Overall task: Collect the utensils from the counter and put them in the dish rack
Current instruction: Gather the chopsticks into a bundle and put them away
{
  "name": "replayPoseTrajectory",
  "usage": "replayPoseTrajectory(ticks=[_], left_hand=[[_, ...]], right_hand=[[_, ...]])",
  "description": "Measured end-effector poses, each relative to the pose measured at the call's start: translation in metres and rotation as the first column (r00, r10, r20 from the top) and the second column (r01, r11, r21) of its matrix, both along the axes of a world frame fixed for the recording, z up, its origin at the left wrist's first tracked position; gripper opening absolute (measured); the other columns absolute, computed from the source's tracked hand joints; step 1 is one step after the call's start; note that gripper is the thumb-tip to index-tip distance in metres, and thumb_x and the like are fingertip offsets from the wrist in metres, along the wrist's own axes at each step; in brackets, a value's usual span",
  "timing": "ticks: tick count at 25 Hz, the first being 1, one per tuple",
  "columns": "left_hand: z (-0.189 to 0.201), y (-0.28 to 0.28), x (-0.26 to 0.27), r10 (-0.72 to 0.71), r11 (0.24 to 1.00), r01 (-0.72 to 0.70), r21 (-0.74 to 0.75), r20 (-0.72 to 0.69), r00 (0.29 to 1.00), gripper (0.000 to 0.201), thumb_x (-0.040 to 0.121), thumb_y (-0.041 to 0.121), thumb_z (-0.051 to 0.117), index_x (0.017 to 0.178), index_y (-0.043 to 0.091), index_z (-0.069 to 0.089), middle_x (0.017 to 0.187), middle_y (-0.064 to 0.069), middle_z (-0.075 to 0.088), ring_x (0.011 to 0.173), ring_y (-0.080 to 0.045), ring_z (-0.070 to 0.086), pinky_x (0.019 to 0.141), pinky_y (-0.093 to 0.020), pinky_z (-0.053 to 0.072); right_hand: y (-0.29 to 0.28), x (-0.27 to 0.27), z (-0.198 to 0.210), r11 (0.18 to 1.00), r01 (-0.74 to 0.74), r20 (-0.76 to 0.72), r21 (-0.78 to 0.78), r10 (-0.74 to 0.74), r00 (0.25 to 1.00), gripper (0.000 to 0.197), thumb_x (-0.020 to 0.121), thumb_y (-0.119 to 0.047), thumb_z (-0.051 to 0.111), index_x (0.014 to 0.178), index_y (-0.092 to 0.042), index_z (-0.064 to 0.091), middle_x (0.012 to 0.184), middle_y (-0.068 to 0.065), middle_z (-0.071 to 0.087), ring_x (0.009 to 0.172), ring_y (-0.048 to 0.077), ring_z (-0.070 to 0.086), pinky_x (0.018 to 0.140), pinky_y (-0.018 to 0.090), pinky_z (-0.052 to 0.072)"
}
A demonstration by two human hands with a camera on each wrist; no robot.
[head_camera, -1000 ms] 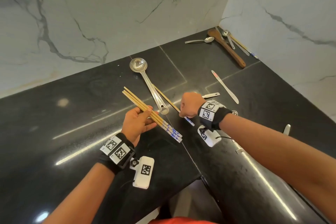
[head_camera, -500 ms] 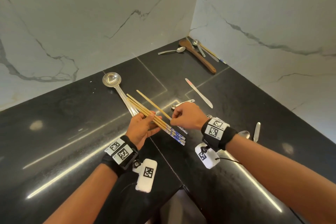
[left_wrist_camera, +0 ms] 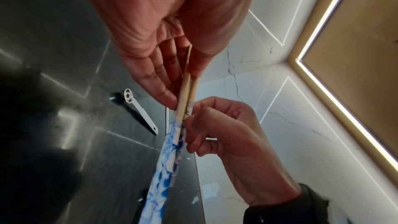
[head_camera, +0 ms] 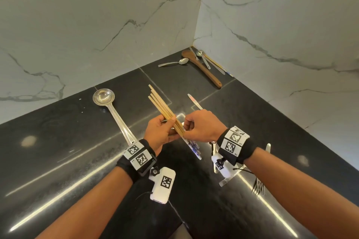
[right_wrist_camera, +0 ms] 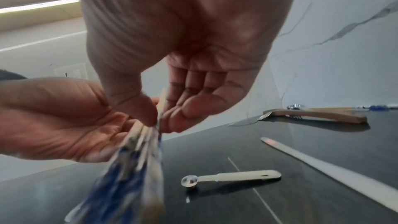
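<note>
Left hand: fingers wrapped round bundle of bamboo chopsticks with blue-white ends, gathering them for one carry.
Right hand: fingers pinch same bundle, likely aligning the sticks.

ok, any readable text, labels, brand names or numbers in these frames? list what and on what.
No readable words, brands or numbers.
Left wristband: square black-and-white code markers, no letters.
Right wristband: same markers; tiny print at their edges, too small to read.
White wrist cameras: one marker each.
Chopsticks: blue pattern only.
</note>
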State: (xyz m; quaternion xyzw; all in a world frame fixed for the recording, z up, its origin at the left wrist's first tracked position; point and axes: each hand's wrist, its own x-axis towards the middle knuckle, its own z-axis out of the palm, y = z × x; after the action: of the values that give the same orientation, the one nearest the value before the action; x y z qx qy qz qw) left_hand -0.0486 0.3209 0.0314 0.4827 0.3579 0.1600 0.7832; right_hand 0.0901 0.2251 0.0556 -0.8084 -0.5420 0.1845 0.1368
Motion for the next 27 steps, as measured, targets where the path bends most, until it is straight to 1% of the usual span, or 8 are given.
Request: replayPoseTrajectory(ticks=[7, 10, 12, 14, 16, 20, 23, 27], left_hand=[[0.002, -0.003, 0.065, -0.208, 0.952, 0.244, 0.186, -0.192, 0.959, 0.016, 0.096, 0.012, 0.055, 0.108, 0.003, 0.061, 0.099, -0.018, 0.073, 0.085, -0.026, 0.074, 0.068, -0.037, 0.062], [0.006, 0.002, 0.088, -0.229, 0.943, 0.267, 0.199, -0.195, 0.954, 0.018, 0.097, 0.009, 0.053, 0.11, 0.0, 0.059, 0.101, -0.02, 0.071, 0.089, -0.028, 0.072, 0.073, -0.041, 0.062], [0.006, 0.008, 0.1, -0.219, 0.953, 0.25, 0.17, -0.185, 0.958, 0.023, 0.097, 0.009, 0.053, 0.114, -0.005, 0.058, 0.101, -0.022, 0.07, 0.088, -0.028, 0.071, 0.074, -0.041, 0.061], [0.004, 0.016, 0.11, -0.205, 0.965, 0.228, 0.128, -0.173, 0.963, 0.026, 0.097, 0.01, 0.052, 0.115, -0.008, 0.057, 0.103, -0.023, 0.069, 0.085, -0.027, 0.072, 0.072, -0.038, 0.062], [0.003, 0.023, 0.116, -0.189, 0.973, 0.207, 0.099, -0.166, 0.968, 0.027, 0.098, 0.012, 0.052, 0.115, -0.009, 0.058, 0.1, -0.021, 0.071, 0.081, -0.023, 0.073, 0.067, -0.034, 0.062], [-0.002, 0.031, 0.119, -0.172, 0.98, 0.185, 0.075, -0.149, 0.974, 0.025, 0.098, 0.012, 0.051, 0.11, -0.007, 0.06, 0.096, -0.018, 0.071, 0.078, -0.022, 0.074, 0.064, -0.031, 0.061], [-0.006, 0.028, 0.12, -0.152, 0.985, 0.163, 0.058, -0.168, 0.974, 0.016, 0.099, 0.012, 0.05, 0.1, 0.001, 0.062, 0.097, -0.017, 0.071, 0.077, -0.02, 0.073, 0.062, -0.029, 0.061], [-0.009, 0.024, 0.128, -0.151, 0.983, 0.166, 0.072, -0.185, 0.971, 0.02, 0.098, 0.013, 0.051, 0.106, -0.003, 0.061, 0.092, -0.014, 0.072, 0.074, -0.019, 0.074, 0.062, -0.029, 0.061]], right_hand=[[-0.011, 0.045, 0.008, 0.976, -0.026, 0.194, -0.215, 0.069, 0.979, 0.026, 0.073, -0.046, 0.058, 0.074, -0.023, 0.07, 0.063, -0.007, 0.063, 0.057, 0.015, 0.061, 0.057, 0.032, 0.056], [-0.006, 0.098, 0.007, 0.966, 0.038, 0.125, -0.255, -0.006, 0.992, 0.023, 0.084, -0.043, 0.06, 0.099, -0.03, 0.071, 0.089, -0.011, 0.065, 0.083, 0.013, 0.065, 0.075, 0.031, 0.056], [0.003, 0.153, -0.003, 0.966, 0.119, 0.095, -0.229, -0.1, 0.99, 0.036, 0.09, -0.034, 0.06, 0.124, -0.023, 0.065, 0.115, -0.001, 0.066, 0.106, 0.019, 0.063, 0.093, 0.036, 0.05], [0.016, 0.216, -0.022, 0.953, 0.21, 0.19, -0.219, -0.17, 0.967, 0.052, 0.092, -0.023, 0.058, 0.143, -0.015, 0.05, 0.142, 0.009, 0.055, 0.129, 0.028, 0.052, 0.107, 0.04, 0.04], [0.028, 0.265, -0.037, 0.922, 0.287, 0.257, -0.261, -0.22, 0.941, 0.063, 0.091, -0.015, 0.056, 0.151, -0.011, 0.037, 0.155, 0.013, 0.039, 0.139, 0.033, 0.042, 0.113, 0.042, 0.035], [0.044, 0.306, -0.063, 0.896, 0.324, 0.292, -0.303, -0.237, 0.927, 0.063, 0.09, -0.015, 0.055, 0.149, -0.008, 0.035, 0.147, 0.018, 0.042, 0.124, 0.043, 0.05, 0.1, 0.045, 0.046], [0.048, 0.312, -0.08, 0.895, 0.378, 0.353, -0.235, -0.284, 0.892, 0.064, 0.088, -0.02, 0.056, 0.148, -0.01, 0.037, 0.144, 0.016, 0.044, 0.124, 0.043, 0.046, 0.101, 0.047, 0.045], [0.035, 0.301, -0.067, 0.894, 0.415, 0.375, -0.168, -0.331, 0.866, 0.032, 0.088, -0.019, 0.063, 0.113, 0.002, 0.064, 0.108, 0.022, 0.062, 0.102, 0.042, 0.062, 0.08, 0.042, 0.053]])
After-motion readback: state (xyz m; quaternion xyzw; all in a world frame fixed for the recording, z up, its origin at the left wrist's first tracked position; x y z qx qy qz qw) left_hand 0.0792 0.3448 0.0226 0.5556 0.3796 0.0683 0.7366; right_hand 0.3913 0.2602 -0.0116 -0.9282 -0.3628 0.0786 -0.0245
